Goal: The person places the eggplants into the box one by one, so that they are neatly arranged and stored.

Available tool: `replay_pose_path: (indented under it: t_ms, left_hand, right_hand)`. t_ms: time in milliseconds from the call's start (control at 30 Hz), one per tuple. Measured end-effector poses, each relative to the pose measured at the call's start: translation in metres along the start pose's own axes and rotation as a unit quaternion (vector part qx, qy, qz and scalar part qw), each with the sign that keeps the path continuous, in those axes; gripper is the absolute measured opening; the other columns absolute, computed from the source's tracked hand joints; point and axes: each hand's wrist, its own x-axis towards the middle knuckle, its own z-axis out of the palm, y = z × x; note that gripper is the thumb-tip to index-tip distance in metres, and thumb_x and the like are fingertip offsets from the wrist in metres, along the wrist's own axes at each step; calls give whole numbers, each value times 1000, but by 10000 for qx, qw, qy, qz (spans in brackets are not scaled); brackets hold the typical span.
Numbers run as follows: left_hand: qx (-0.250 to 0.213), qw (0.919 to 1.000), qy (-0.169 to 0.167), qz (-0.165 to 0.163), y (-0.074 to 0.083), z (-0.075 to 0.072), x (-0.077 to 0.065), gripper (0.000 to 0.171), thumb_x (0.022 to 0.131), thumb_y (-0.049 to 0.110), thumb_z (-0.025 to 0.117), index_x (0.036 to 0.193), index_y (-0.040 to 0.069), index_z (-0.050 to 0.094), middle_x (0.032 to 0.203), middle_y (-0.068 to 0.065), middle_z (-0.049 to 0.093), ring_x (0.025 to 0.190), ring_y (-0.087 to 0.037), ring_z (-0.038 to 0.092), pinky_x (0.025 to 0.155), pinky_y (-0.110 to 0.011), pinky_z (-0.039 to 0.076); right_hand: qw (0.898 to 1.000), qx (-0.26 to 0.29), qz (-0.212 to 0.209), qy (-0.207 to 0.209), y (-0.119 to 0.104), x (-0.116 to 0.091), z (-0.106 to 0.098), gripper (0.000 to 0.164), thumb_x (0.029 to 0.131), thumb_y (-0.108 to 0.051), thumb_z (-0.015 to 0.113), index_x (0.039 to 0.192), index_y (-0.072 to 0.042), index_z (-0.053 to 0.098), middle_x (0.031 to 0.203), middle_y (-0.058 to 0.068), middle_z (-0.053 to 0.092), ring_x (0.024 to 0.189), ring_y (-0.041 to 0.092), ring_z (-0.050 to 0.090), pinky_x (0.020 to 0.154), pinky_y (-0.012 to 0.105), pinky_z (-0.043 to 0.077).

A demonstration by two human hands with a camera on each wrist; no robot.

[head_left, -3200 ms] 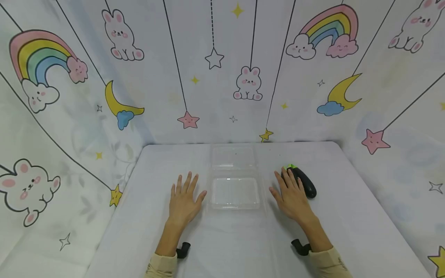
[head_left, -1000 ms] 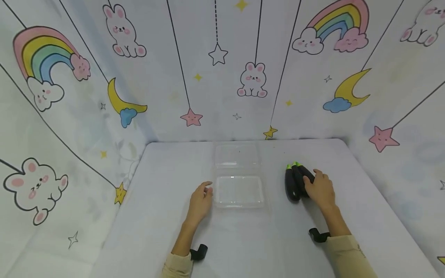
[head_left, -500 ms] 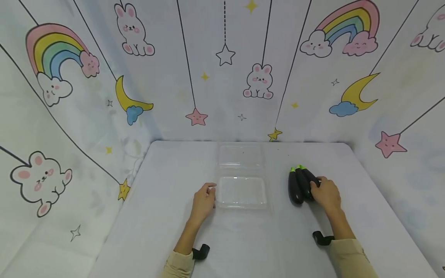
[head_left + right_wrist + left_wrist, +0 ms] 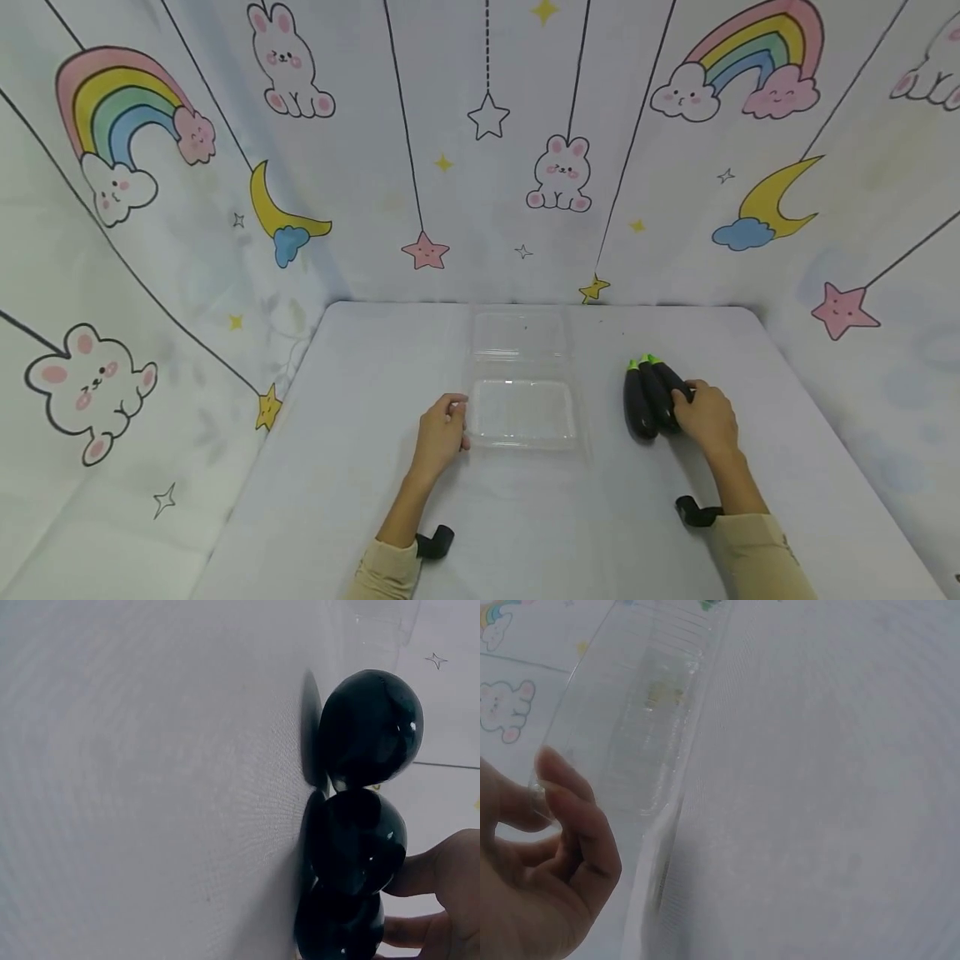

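Observation:
A clear plastic box [image 4: 521, 417] lies opened out on the white table, its hinged lid [image 4: 519, 337] folded back toward the wall. My left hand [image 4: 439, 437] is at the box's left side, and in the left wrist view thumb and index finger pinch its thin edge [image 4: 541, 796]. Right of the box, three dark eggplants with green stem ends lie side by side: a left one [image 4: 639, 407], a middle one [image 4: 657, 402] and a right one [image 4: 670, 375]. My right hand [image 4: 708, 417] grips the right one, thumb on its near side; the fingers are partly hidden behind it.
The white table [image 4: 525, 525] ends at a back edge against a printed cloth [image 4: 480, 192] with rabbits, stars and rainbows. Black wrist mounts stick out inward from the left wrist [image 4: 435, 543] and the right wrist [image 4: 697, 512].
Both hands lay flat and spread at first. My left hand has moved to the box's edge and pinches it; my right has shifted right, uncovering the eggplants, and grips the right one.

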Motion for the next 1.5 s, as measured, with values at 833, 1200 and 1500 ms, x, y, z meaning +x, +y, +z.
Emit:
replay_pose_path:
  t_ms: [833, 1200, 1500]
  left_hand:
    - [50, 9999, 50, 100, 0, -2, 4, 29, 109, 17, 49, 129, 1, 64, 85, -12, 66, 55, -17, 62, 49, -24, 45]
    - [204, 9997, 123, 108, -3, -3, 3, 28, 108, 15, 50, 126, 1, 66, 81, -6, 64, 58, -15, 59, 53, -25, 49]
    - [204, 9995, 81, 221, -6, -1, 2, 28, 109, 15, 49, 126, -1, 65, 83, -12, 66, 60, -14, 58, 56, -25, 51]
  right_hand:
    - [9988, 184, -138, 428, -21, 0, -16, 53, 107, -25, 52, 141, 16, 49, 130, 46, 52, 114, 61, 55, 85, 68, 48]
    - [9947, 331, -654, 726, -34, -5, -16, 47, 104, -15, 59, 137, 18, 53, 119, 44, 57, 100, 56, 59, 75, 62, 48]
    - [9922, 470, -926, 689, -44, -8, -17, 46, 104, -15, 60, 139, 15, 54, 125, 42, 56, 106, 55, 58, 81, 63, 48]
